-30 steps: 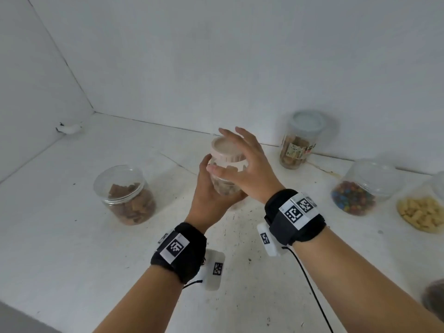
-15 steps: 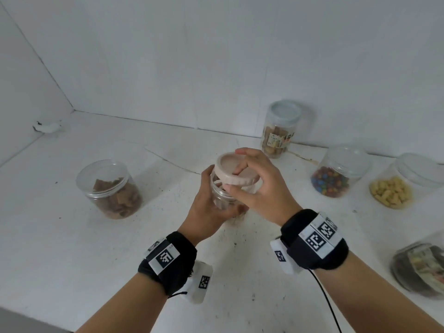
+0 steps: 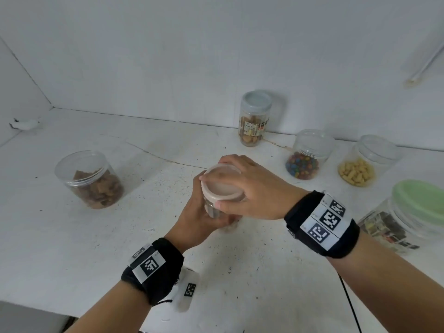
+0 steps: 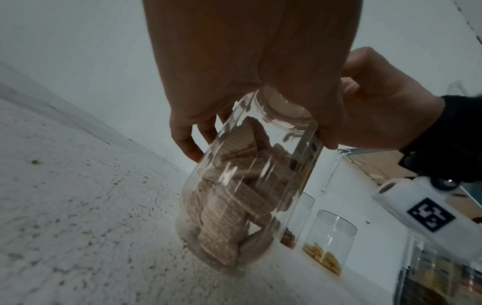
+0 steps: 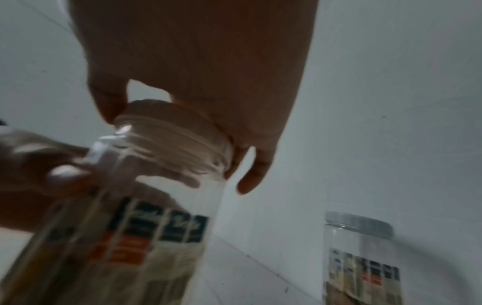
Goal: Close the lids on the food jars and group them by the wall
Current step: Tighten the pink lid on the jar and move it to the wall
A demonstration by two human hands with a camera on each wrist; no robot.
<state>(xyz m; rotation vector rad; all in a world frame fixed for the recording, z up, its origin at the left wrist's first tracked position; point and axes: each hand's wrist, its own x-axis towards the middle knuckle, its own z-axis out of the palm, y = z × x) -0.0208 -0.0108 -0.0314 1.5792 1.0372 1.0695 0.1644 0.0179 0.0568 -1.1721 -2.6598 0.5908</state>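
Right now my left hand (image 3: 197, 219) wraps round the body of a clear jar (image 4: 242, 198) of brown wafers, fingers curled about its glass. Its base meets the speckled white bench (image 3: 72, 236) and it leans a little. My right hand (image 3: 249, 188) sits on top, fingers and thumb curled round the rim of the pink lid (image 3: 222, 186), which rests on the jar's mouth. Off to my left stands an open jar of brown pieces (image 3: 92, 180). At my right edge is a green-lidded jar (image 3: 408, 217). Further back on the right, near the wall (image 3: 216, 56), stand a jar of coloured sweets (image 3: 306, 158) and a jar of yellow snacks (image 3: 365, 162), side by side. Beyond them, against the wall, a tall labelled jar (image 3: 254, 118) has a pale lid.
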